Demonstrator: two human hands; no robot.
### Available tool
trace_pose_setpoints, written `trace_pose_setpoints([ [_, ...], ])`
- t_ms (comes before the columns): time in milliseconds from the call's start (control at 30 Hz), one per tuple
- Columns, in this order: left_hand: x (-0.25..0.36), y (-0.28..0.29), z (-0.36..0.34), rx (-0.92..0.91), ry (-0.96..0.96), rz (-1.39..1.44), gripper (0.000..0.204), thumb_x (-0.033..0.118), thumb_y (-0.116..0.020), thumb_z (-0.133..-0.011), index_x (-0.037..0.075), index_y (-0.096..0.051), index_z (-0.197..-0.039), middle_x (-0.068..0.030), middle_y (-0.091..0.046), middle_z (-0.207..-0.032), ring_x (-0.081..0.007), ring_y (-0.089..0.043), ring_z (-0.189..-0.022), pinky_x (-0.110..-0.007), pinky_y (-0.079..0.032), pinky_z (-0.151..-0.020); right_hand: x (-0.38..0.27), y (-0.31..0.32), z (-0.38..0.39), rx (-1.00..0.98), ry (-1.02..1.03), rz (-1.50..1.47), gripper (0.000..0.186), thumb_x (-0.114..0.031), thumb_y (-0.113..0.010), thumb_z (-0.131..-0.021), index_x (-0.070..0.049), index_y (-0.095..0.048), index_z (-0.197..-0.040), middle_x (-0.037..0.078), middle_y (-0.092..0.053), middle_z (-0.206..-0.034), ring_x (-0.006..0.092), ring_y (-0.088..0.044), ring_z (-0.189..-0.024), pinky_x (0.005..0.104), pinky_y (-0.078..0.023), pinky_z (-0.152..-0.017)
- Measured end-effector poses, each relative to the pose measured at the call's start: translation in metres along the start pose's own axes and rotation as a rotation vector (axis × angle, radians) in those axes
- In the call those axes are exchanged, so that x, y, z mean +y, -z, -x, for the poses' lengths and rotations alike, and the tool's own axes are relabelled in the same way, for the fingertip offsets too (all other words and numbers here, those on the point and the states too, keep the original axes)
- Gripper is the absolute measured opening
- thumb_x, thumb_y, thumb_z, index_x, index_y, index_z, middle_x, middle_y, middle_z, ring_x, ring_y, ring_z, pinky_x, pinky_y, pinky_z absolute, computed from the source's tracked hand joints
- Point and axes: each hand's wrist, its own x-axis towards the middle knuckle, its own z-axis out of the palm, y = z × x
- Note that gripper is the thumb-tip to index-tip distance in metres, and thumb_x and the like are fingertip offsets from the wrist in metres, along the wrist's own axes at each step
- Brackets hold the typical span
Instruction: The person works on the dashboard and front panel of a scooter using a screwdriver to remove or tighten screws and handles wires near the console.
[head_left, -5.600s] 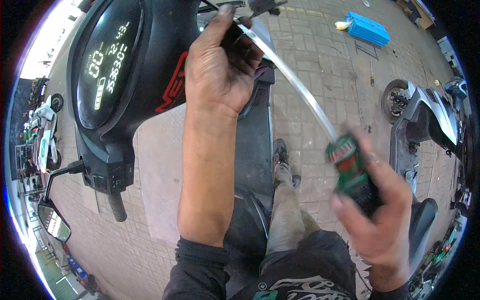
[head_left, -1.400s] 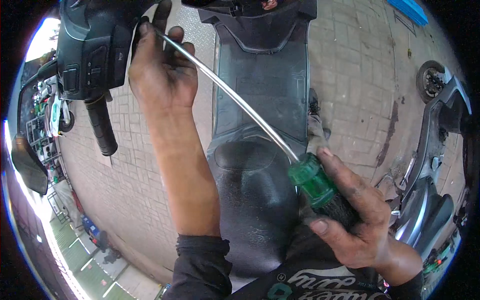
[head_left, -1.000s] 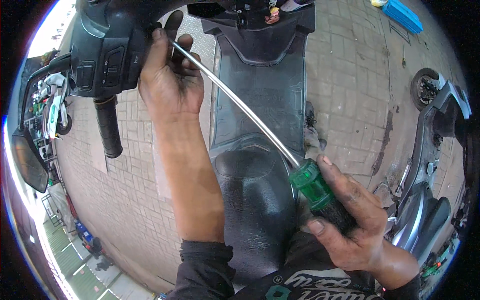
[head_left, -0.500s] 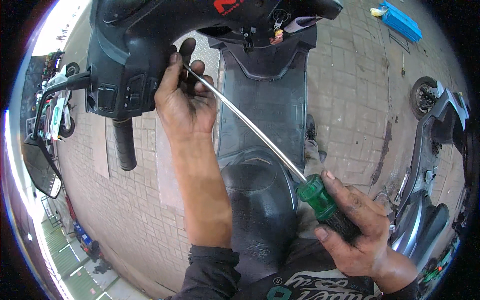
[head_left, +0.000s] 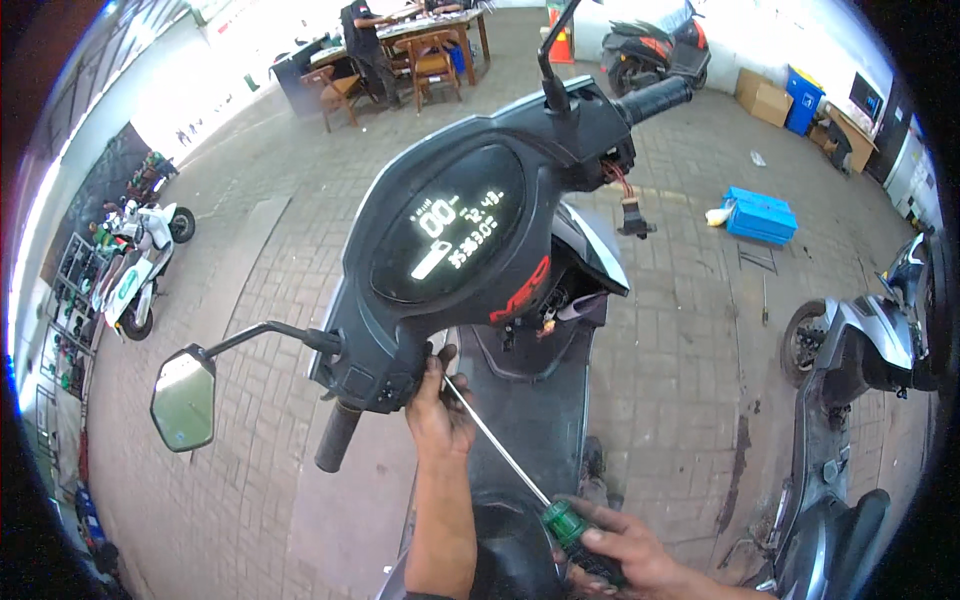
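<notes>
"The right hand (head_left: 632,550), how is it set?"

"Closed around the green-and-black handle of a screwdriver (head_left: 508,455), low in the view, its forearm slanting in from the lower right."

"Where does the shaft go?"

"Up and leftward, its far end among the fingers of the left hand (head_left: 440,415)."

"And that hand's pose?"

"Raised on a nearly upright forearm, palm toward the wearer, fingers bent, just beside the switch housing (head_left: 365,378) on the scooter's left handlebar. Whether they grip the shaft, I can't tell."

"What's around it?"

"The rubber grip (head_left: 338,438) hangs to its left; the lit display (head_left: 450,230) sits above both hands."
</notes>
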Motion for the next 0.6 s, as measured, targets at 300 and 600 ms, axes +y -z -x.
trace_pose_setpoints([
  [300, -0.014, -0.001, -0.003, 0.091, 0.182, 0.139, 0.016, 0.022, -0.061, -0.082, 0.008, -0.053, -0.083, -0.0003, -0.054, -0.07, -0.0065, -0.051, -0.055, -0.018, -0.035, -0.04, -0.012, -0.009, -0.003, 0.288, 0.322, 1.358, 0.048, -0.019, -0.053, -0.086, -0.004, -0.038, -0.128, 0.018, -0.056, -0.103, 0.0172, -0.058, -0.079, 0.0261, -0.048, -0.062],
  [600, -0.01, 0.0, 0.009, 0.103, 0.34, 0.363, 0.017, 0.026, -0.058, -0.084, 0.009, -0.055, -0.086, -0.0001, -0.051, -0.07, -0.0076, -0.044, -0.049, -0.019, -0.03, -0.038, -0.05, -0.018, -0.036, 0.119, -0.3, 1.108, 0.058, -0.035, -0.067, -0.072, 0.003, -0.051, -0.113, 0.016, -0.061, -0.09, 0.0199, -0.058, -0.082, 0.0317, -0.046, -0.074],
])
